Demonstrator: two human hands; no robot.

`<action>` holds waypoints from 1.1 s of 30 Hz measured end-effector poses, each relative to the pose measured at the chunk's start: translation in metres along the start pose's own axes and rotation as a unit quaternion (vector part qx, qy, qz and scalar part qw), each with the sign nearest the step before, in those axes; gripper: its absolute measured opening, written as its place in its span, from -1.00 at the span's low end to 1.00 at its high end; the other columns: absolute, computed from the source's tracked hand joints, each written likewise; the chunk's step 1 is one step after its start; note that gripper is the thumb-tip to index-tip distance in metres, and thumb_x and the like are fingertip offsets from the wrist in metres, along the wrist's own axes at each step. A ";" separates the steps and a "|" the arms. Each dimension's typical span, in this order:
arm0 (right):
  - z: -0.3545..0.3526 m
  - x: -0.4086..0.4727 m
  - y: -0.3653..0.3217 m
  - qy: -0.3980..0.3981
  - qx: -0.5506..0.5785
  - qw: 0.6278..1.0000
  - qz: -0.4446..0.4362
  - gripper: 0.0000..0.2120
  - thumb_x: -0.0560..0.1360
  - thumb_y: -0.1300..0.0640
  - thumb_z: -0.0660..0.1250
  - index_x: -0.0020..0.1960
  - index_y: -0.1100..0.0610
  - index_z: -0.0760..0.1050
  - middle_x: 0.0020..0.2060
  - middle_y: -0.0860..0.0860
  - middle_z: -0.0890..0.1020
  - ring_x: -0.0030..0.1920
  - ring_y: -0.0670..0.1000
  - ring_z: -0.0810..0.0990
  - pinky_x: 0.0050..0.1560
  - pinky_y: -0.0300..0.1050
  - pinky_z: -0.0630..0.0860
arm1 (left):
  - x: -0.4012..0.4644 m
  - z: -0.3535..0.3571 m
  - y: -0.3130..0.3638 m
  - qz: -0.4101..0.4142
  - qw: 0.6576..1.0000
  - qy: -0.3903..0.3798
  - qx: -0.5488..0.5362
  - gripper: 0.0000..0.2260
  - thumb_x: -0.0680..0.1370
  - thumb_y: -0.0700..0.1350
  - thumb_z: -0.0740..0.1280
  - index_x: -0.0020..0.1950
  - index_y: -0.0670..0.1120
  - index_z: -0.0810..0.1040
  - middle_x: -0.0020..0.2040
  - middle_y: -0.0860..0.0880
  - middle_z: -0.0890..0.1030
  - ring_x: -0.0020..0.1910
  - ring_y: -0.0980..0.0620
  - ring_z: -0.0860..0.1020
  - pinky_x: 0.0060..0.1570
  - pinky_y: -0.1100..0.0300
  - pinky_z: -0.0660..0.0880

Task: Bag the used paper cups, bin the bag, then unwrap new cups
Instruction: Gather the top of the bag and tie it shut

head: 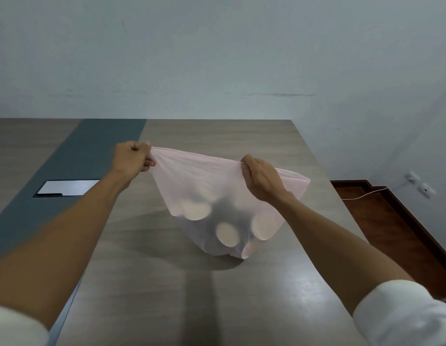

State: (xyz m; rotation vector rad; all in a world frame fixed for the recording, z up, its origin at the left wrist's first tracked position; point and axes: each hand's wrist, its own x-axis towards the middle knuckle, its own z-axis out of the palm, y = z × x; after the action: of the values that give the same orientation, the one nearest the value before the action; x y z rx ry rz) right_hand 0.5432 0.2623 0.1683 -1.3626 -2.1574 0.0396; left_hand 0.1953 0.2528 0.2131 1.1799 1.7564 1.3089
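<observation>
Now the left hand (132, 161) pinches the bag (204, 181) rim at far left, the right hand (263, 181) grips it at right; the bag hangs between and below them over the table (152, 283). The cups (227, 234) inside show only as pale discs; their count is unclear.

The left hand (133, 159) and right hand (263, 179) are each pinching the rim of a translucent pink bag (204, 181), stretching it taut. Paper cups (227, 234) are showing through it, its bottom resting on the desk (147, 283).
</observation>
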 end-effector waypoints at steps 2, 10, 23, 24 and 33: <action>-0.005 0.005 -0.002 0.009 -0.002 1.000 -0.008 -0.81 0.67 0.09 0.09 -0.02 0.16 0.39 -0.27 0.12 0.59 -0.25 0.23 0.48 -0.23 0.04 0.30 | 0.001 0.012 -0.002 0.010 0.994 0.086 0.067 -0.72 0.69 -0.02 0.30 -0.07 -0.19 0.59 0.03 -0.28 0.70 -0.06 -0.15 0.67 0.00 0.01 0.56; -0.006 0.012 -0.013 0.017 -0.006 0.998 -0.055 -0.82 0.67 0.14 0.11 -0.06 0.19 0.39 -0.35 0.13 0.53 -0.35 0.21 0.38 -0.24 0.06 0.28 | -0.042 0.093 0.020 0.389 0.861 -0.127 0.303 -0.51 0.63 0.02 0.37 0.54 -0.07 0.41 0.57 -0.07 0.41 0.59 -0.09 0.29 0.55 -0.05 0.13; -0.013 0.017 -0.003 -0.076 0.062 0.991 0.088 -0.73 0.49 0.07 0.08 -0.37 0.09 0.29 -0.46 0.01 0.43 -0.40 0.07 0.38 -0.36 -0.06 0.25 | -0.068 0.130 0.016 0.392 0.845 -0.225 0.287 -0.82 0.75 -0.08 0.10 0.21 -0.07 0.47 0.11 -0.04 0.57 0.05 -0.07 0.48 0.08 0.01 0.46; -0.013 0.020 -0.004 -0.093 0.070 0.988 0.103 -0.70 0.49 0.09 0.10 -0.40 0.10 0.24 -0.48 0.00 0.38 -0.41 0.05 0.33 -0.37 -0.07 0.23 | -0.069 0.130 0.014 0.398 0.835 -0.233 0.299 -0.81 0.75 -0.06 0.12 0.21 -0.08 0.49 0.11 -0.04 0.57 0.05 -0.06 0.48 0.08 0.06 0.44; 0.002 -0.012 -0.002 0.014 -0.167 0.983 -0.070 -0.72 0.55 0.00 0.15 0.10 0.10 0.54 0.03 0.03 0.56 0.10 0.10 0.49 0.21 0.08 0.32 | -0.061 0.140 0.019 0.214 0.901 -0.252 0.281 -0.84 0.66 -0.09 0.24 -0.05 -0.03 0.58 0.01 -0.03 0.66 0.01 -0.09 0.59 0.08 -0.03 0.54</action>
State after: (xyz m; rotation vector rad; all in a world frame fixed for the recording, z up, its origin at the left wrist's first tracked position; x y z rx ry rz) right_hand 0.5446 0.2518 0.1612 -1.3743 -2.3034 -0.4097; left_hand 0.3469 0.2508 0.1882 2.1065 1.5598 0.5988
